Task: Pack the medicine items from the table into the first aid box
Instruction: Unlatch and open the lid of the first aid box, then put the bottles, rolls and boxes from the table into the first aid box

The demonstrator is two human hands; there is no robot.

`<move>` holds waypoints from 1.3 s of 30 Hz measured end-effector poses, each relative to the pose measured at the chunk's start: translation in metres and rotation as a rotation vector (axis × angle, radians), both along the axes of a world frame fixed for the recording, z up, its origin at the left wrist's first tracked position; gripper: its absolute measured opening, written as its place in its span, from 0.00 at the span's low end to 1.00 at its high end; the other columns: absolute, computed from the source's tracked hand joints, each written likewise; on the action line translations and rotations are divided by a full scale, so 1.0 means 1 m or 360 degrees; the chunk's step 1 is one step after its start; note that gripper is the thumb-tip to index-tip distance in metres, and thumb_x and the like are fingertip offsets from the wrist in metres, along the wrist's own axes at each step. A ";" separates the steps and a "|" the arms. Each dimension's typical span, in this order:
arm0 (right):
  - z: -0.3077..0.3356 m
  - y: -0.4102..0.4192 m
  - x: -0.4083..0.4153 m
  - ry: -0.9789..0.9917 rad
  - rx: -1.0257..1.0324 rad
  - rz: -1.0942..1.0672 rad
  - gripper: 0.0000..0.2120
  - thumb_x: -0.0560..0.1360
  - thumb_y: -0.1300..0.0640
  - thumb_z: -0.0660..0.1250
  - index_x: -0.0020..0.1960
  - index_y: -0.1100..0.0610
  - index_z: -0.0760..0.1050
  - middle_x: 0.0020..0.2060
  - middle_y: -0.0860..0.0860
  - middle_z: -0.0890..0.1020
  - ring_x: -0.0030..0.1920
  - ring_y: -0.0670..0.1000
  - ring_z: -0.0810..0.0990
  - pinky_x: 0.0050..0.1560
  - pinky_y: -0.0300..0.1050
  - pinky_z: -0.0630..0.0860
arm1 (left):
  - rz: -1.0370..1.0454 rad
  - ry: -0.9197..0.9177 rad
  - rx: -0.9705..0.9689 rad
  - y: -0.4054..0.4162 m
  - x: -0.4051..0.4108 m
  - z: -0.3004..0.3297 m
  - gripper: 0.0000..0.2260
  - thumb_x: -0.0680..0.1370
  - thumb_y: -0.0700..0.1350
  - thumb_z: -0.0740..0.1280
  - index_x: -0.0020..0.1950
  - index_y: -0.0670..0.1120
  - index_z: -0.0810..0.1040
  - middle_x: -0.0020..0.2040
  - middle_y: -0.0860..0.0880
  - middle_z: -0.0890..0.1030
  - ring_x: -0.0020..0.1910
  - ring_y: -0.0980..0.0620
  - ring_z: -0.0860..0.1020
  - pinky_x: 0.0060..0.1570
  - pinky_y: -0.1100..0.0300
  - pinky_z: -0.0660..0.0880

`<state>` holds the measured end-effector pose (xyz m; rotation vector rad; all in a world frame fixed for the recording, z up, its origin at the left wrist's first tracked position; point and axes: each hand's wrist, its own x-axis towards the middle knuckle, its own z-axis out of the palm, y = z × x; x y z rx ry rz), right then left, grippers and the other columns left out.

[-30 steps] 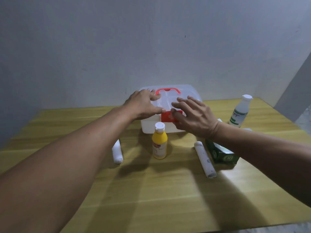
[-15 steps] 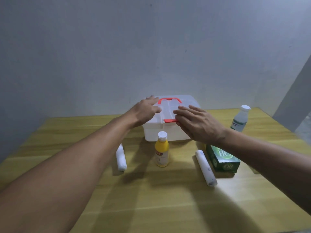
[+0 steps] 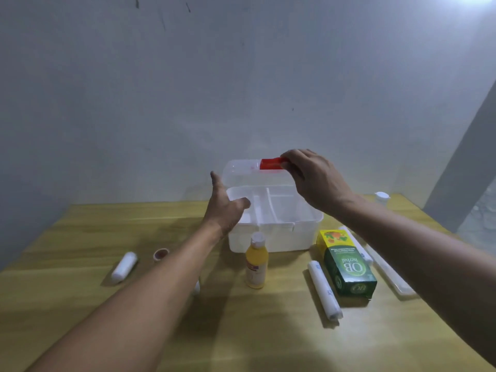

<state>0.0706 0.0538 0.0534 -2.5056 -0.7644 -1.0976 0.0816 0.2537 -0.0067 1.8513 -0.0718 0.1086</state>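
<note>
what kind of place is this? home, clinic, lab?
Likely a plain room at home, not a clinic, though unconfirmed: a bare painted wall, a wooden table, and a household first aid box with loose medicine items.

Both forearms reach forward, the right hand (image 3: 314, 178) raised with its grip pinched, the left hand (image 3: 225, 208) lower, fingers spread.

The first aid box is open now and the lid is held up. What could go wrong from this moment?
1. The right hand pinches only the red latch of the lid; if it slips, the lid may fall shut.
2. The yellow bottle stands upright just in front of the first aid box, beside the left forearm; a reach could tip it.
</note>
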 end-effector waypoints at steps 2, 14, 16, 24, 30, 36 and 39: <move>0.006 0.002 0.007 0.0049 0.0066 -0.0032 0.10 0.79 0.57 0.61 0.56 0.61 0.76 0.46 0.59 0.83 0.44 0.62 0.79 0.41 0.54 0.76 | 0.0072 -0.0011 0.0142 -0.004 0.001 -0.006 0.43 0.67 0.51 0.70 0.76 0.51 0.49 0.76 0.46 0.64 0.71 0.42 0.68 0.67 0.41 0.70; 0.026 0.015 0.075 0.0103 0.0118 -0.0288 0.14 0.81 0.55 0.59 0.64 0.55 0.75 0.58 0.55 0.82 0.56 0.59 0.79 0.54 0.57 0.74 | -0.0107 0.0064 0.1597 -0.014 0.004 -0.013 0.34 0.82 0.60 0.46 0.79 0.40 0.40 0.80 0.44 0.39 0.78 0.46 0.36 0.76 0.44 0.40; 0.022 0.015 0.085 0.0164 0.0039 -0.0370 0.16 0.80 0.56 0.59 0.67 0.53 0.72 0.63 0.53 0.79 0.64 0.58 0.74 0.60 0.64 0.71 | -0.0134 0.0112 0.1690 -0.016 0.004 -0.010 0.33 0.82 0.60 0.45 0.79 0.41 0.41 0.80 0.44 0.39 0.78 0.46 0.36 0.76 0.44 0.40; 0.019 0.013 0.108 0.0624 -0.0142 -0.0482 0.29 0.79 0.62 0.59 0.76 0.49 0.55 0.77 0.52 0.56 0.77 0.56 0.52 0.69 0.75 0.54 | -0.0089 0.0060 0.1636 -0.016 0.006 -0.015 0.34 0.81 0.61 0.48 0.79 0.41 0.47 0.80 0.44 0.41 0.78 0.46 0.37 0.76 0.45 0.41; 0.017 0.003 0.098 0.0769 -0.0151 -0.0414 0.36 0.76 0.67 0.60 0.78 0.49 0.48 0.78 0.53 0.49 0.78 0.58 0.45 0.72 0.70 0.53 | -0.0046 0.0028 0.1793 -0.018 0.006 -0.006 0.33 0.80 0.59 0.49 0.79 0.41 0.50 0.81 0.43 0.46 0.79 0.45 0.42 0.75 0.38 0.41; 0.004 -0.027 0.044 0.0721 -0.0007 -0.0593 0.15 0.74 0.61 0.65 0.61 0.57 0.75 0.60 0.58 0.79 0.58 0.60 0.78 0.55 0.51 0.75 | -0.0268 -0.0366 0.1688 -0.030 0.014 0.005 0.30 0.81 0.57 0.53 0.78 0.43 0.56 0.80 0.45 0.53 0.79 0.47 0.49 0.77 0.46 0.49; -0.006 -0.044 0.005 0.1020 -0.0183 -0.0897 0.06 0.70 0.57 0.67 0.43 0.60 0.79 0.41 0.57 0.84 0.38 0.59 0.80 0.38 0.46 0.78 | -0.0390 -0.0381 0.1692 -0.038 0.023 0.004 0.31 0.80 0.62 0.52 0.78 0.47 0.56 0.80 0.47 0.53 0.79 0.48 0.49 0.76 0.45 0.49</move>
